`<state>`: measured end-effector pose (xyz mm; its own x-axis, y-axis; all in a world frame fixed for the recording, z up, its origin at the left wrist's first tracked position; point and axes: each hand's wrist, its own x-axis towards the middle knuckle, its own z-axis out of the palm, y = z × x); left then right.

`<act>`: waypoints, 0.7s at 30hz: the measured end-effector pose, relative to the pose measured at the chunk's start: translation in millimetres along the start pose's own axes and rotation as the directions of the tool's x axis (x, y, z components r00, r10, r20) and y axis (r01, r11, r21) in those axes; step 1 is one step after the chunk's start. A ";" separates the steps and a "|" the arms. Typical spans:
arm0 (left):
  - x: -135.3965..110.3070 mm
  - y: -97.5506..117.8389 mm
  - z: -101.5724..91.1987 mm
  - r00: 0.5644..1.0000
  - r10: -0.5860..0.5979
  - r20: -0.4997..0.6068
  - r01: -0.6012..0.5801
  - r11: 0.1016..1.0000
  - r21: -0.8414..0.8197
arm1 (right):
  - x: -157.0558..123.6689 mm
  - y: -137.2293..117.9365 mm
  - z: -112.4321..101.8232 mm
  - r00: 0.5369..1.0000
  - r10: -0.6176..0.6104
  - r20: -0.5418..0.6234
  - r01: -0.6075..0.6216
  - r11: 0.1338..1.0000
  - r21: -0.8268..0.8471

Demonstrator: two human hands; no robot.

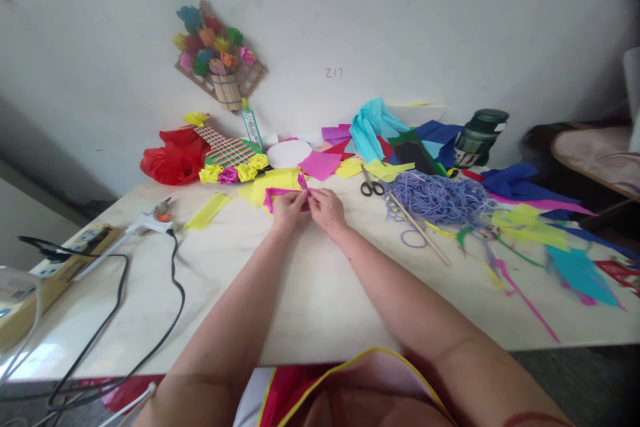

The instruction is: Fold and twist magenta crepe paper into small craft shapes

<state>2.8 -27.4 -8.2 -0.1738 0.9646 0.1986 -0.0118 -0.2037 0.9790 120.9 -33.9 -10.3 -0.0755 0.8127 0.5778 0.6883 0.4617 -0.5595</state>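
Note:
Both hands meet over the middle of the table, pinching magenta crepe paper (273, 196) between them. My left hand (289, 211) is closed on it, with the paper jutting out to the left of the fingers. My right hand (326, 208) is closed on the same paper, and a narrow piece stands up between the fingertips. The exact fold is hidden by the fingers. Just behind lies a yellow crepe paper sheet (280, 178), with a flat magenta piece (320, 165) behind and to the right. Black scissors (372, 185) rest to the right of my right hand.
A hot glue gun (155, 219) with its cord and a power strip (83, 250) occupy the left. Paper-flower craft (227, 147), red bag (175, 157) and glue bottle (252, 125) stand behind. Rightward are purple rubber bands (435, 197), a wooden stick (420, 230), paper scraps and a dark jar (480, 138).

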 end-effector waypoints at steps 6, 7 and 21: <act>0.1 2.4 0.2 0.998 -0.058 0.034 0.061 0.991 -0.115 | 1.0 4.4 2.4 1.000 -0.027 -0.008 0.028 0.999 0.046; -0.4 3.8 0.6 0.997 -0.071 0.035 0.075 0.989 -0.130 | 1.3 4.7 2.5 0.999 -0.033 -0.009 0.033 0.998 0.053; -3.0 8.3 -2.4 0.989 -0.092 0.114 0.110 0.980 -0.164 | 5.1 5.8 -1.7 0.999 0.045 -0.030 -0.038 0.975 0.219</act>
<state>0.9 -32.3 -0.7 -0.0588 0.9920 0.1114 -0.1924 -0.1208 0.9739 125.7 -27.8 -9.6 -0.0223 0.8216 0.5697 0.5160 0.4975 -0.6973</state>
